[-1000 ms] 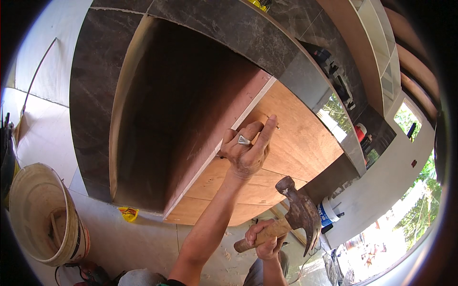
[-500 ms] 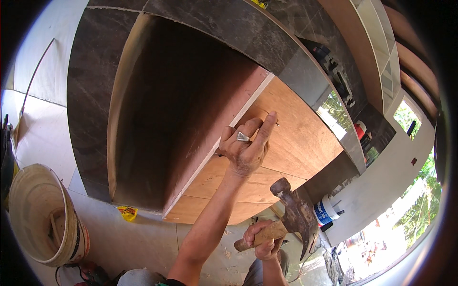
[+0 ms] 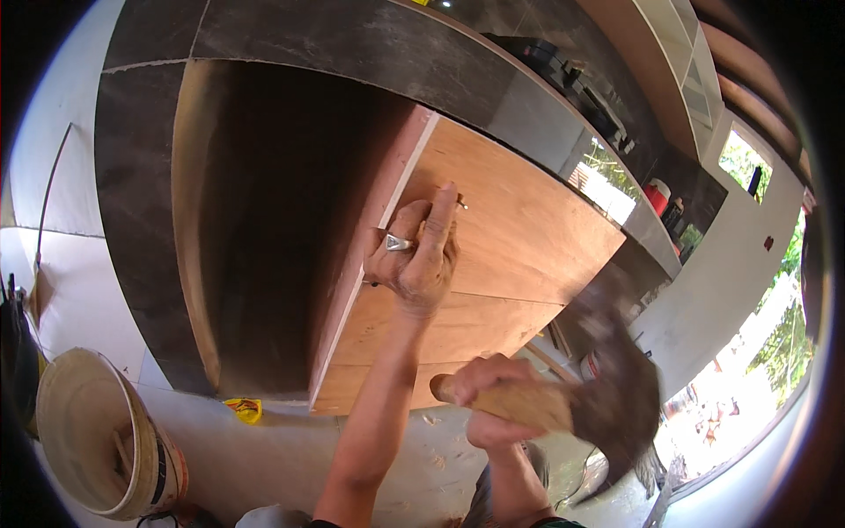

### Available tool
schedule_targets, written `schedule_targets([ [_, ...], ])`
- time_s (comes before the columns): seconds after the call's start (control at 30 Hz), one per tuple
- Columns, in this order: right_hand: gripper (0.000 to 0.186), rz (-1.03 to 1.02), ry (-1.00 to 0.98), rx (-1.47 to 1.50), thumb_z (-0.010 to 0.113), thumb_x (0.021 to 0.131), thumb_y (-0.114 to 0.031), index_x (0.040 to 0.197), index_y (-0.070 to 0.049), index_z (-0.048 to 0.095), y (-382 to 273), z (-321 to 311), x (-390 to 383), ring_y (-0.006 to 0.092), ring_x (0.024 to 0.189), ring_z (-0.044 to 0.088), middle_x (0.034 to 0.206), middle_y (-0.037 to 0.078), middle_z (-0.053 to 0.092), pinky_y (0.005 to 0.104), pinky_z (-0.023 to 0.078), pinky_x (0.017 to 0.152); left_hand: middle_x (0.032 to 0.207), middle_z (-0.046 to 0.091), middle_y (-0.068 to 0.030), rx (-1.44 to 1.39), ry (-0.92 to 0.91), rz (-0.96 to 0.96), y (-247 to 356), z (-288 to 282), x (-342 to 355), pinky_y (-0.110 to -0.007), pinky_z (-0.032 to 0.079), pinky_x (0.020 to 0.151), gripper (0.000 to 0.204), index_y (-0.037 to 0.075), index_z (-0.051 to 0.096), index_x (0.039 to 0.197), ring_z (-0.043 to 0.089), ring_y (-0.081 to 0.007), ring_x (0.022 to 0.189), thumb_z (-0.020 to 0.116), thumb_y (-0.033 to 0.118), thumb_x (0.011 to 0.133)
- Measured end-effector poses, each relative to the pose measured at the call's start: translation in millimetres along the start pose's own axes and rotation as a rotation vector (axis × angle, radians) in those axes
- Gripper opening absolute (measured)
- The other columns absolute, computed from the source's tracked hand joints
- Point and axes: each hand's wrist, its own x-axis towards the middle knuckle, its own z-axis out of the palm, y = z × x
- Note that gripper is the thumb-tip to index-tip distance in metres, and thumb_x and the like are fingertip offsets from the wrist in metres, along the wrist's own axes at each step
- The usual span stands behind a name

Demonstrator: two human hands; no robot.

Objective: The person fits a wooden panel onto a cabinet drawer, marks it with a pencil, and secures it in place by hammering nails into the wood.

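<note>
A plywood panel [image 3: 510,220], with a pale front edge, closes the right part of the cabinet. My left hand [image 3: 414,255], a ring on one finger, rests against that edge and face with its fingers curled. By its index fingertip a small shiny nail [image 3: 464,205] sticks out; the thumb side is hidden, but the fingers seem closed on it. To the lower right, my right hand [image 3: 502,400] is wrapped round the wooden handle of a claw hammer [image 3: 616,400]. The hammer head is blurred by motion and stands apart from the panel.
Left of the panel the dark cabinet opening [image 3: 273,220] is framed by dark tiles [image 3: 132,220]. A dirty white bucket [image 3: 84,431] with scraps inside stands lower left. A yellow packet [image 3: 244,410] lies on the floor. On the countertop sits a black gas stove [image 3: 572,79].
The hammer in my right hand has swung up and to the right. The view has shifted, so the cabinet and my left hand appear further left; that hand keeps its place on the panel.
</note>
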Motion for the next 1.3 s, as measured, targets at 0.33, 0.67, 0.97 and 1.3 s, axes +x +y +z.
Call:
schedule_targets([
  [0.33,0.088,0.303,0.045,-0.116,0.031,0.076,-0.089,0.080,-0.002,0.045,-17.8,25.8,5.7,0.0138,0.048,0.049,0.060,0.008,0.051,0.0261,0.039,0.043,0.072,0.065,0.0047,0.011,0.008,-0.011,0.0,1.1,-0.1,-0.027,0.033,0.053,0.028,0.017,0.074,0.105,0.058,-0.0089,0.059,0.077,0.010,0.079],
  [0.67,0.080,0.418,0.110,-0.125,0.031,0.086,-0.081,0.074,-0.003,0.045,4.9,26.8,9.3,0.0142,0.047,0.048,0.062,0.006,0.052,0.0269,0.039,0.044,0.072,0.065,0.0039,0.028,0.013,0.002,-1.7,3.8,-0.1,-0.027,0.032,0.051,0.028,0.015,0.074,0.105,0.058,-0.0092,0.057,0.077,0.009,0.078],
  [0.97,0.083,0.010,-0.056,-0.413,0.026,0.087,-0.081,0.083,-0.001,0.050,16.1,-4.4,-7.4,0.0143,0.049,0.050,0.064,0.006,0.055,0.0302,0.040,0.043,0.074,0.069,-0.0013,0.013,-0.012,-0.019,10.0,4.1,6.8,-0.025,0.032,0.052,0.019,0.012,0.075,0.099,0.059,-0.0083,0.056,0.079,0.013,0.080],
  [1.3,0.086,0.048,0.060,0.049,0.030,0.081,-0.086,0.070,-0.002,0.048,-10.3,14.2,-8.2,0.0211,0.050,0.053,0.061,0.011,0.054,0.0344,0.045,0.045,0.086,0.070,-0.0075,-0.115,-0.059,-0.093,5.3,-18.6,14.9,-0.029,0.048,0.066,0.020,0.006,0.073,0.104,0.064,-0.0173,0.071,0.073,0.013,0.086],
])
